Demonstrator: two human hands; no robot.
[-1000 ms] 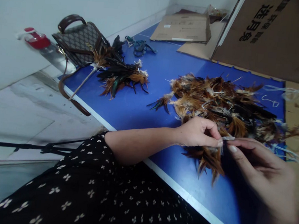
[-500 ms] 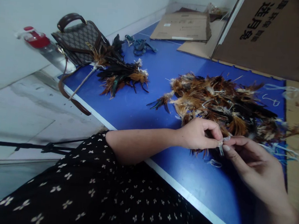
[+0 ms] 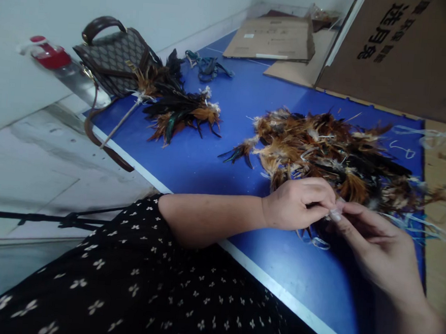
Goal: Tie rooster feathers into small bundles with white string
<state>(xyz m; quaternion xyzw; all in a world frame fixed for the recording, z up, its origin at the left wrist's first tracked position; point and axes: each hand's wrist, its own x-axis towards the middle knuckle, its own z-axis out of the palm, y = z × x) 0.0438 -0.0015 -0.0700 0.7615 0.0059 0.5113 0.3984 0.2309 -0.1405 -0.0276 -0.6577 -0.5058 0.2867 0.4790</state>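
Observation:
My left hand and my right hand meet above the near edge of a feather heap, fingertips almost touching. Between them is a small whitish, translucent strip, mostly covered by the fingers. Thumb and forefinger of each hand pinch it. The feathers below are brown, orange and black with pale, fluffy ends, lying loosely piled. A thin clear loop of strip lies on the blue table just under the hands. One small feather tuft sticks out at the heap's left.
A feather bundle with a thin stick lies beside a patterned handbag and a red-labelled bottle. Teal ribbon is behind. Flat cardboard and a large carton stand at the back. White strings lie right.
My fingertips have drawn closer together around the strip, whose hanging end is now tucked in among them. The left hand has shifted slightly right. The feathers have stayed put.

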